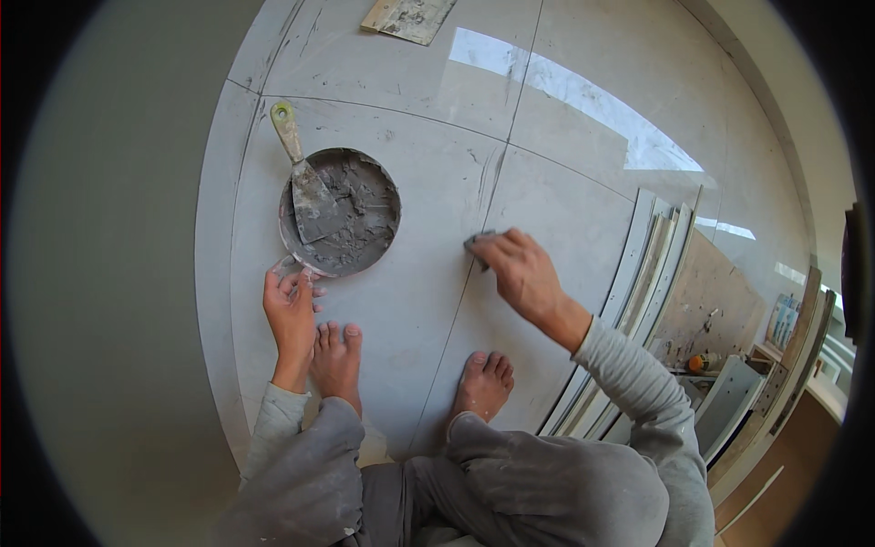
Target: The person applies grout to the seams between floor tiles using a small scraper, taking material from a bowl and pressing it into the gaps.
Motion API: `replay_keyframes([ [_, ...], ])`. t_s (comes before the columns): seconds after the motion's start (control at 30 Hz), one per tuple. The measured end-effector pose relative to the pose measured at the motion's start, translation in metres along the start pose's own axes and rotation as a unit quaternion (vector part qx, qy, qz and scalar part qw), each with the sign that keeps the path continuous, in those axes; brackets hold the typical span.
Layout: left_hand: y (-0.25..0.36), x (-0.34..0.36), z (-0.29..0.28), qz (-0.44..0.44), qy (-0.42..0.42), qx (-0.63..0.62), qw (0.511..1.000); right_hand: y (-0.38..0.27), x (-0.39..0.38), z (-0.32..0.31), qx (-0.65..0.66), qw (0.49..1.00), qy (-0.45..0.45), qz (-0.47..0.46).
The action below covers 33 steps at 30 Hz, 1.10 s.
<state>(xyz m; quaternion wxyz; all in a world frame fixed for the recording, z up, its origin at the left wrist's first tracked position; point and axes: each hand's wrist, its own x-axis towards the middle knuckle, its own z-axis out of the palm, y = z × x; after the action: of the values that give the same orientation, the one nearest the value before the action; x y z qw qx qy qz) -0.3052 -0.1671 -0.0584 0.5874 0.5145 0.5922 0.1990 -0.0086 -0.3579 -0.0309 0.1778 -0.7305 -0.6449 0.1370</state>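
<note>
A round pan of thick grey grout-like paste stands on the tiled floor at the left. Across the paste rests a putty knife, its blade smeared grey and its yellow-green handle sticking out past the far rim. My left hand has its fingers closed round the handle at the pan's near edge. Farther right, my right hand pinches a small dark grey piece at the line between two tiles. Fingers cover most of that piece, so its kind cannot be made out.
Large pale floor tiles have grey smears along their joints. A stained flat board lies at the far edge. Long metal and wood strips are stacked at the right, beside a brown board. My bare feet are close to both hands.
</note>
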Motion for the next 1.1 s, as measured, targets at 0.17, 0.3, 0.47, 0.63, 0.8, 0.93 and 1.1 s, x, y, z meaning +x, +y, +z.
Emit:
replay_keyframes([
  [0.17,0.004,0.000,0.003,0.004,-0.002,0.008,1.000,-0.014,-0.015,-0.007,0.041,0.995,-0.090,0.025],
  [0.3,0.008,-0.001,0.002,0.010,-0.004,-0.002,1.000,0.015,0.013,-0.012,-0.060,0.995,0.043,-0.062],
  [0.47,0.005,-0.001,0.001,0.005,-0.008,0.002,1.000,0.012,-0.013,-0.031,-0.057,0.984,-0.168,0.013],
  [0.63,0.004,0.003,-0.001,0.006,-0.004,-0.006,1.000,0.017,0.006,-0.016,-0.077,0.996,-0.001,-0.053],
  [0.8,-0.003,0.002,0.003,0.000,-0.019,-0.013,1.000,0.001,-0.034,-0.016,-0.055,0.981,-0.180,-0.036],
  [0.93,0.004,0.002,-0.004,0.018,-0.006,0.001,1.000,-0.006,-0.016,-0.003,-0.079,0.991,-0.027,-0.101],
  [1.1,-0.002,0.003,0.004,0.009,-0.019,-0.010,1.000,-0.011,-0.039,-0.009,-0.037,0.995,-0.091,-0.019],
])
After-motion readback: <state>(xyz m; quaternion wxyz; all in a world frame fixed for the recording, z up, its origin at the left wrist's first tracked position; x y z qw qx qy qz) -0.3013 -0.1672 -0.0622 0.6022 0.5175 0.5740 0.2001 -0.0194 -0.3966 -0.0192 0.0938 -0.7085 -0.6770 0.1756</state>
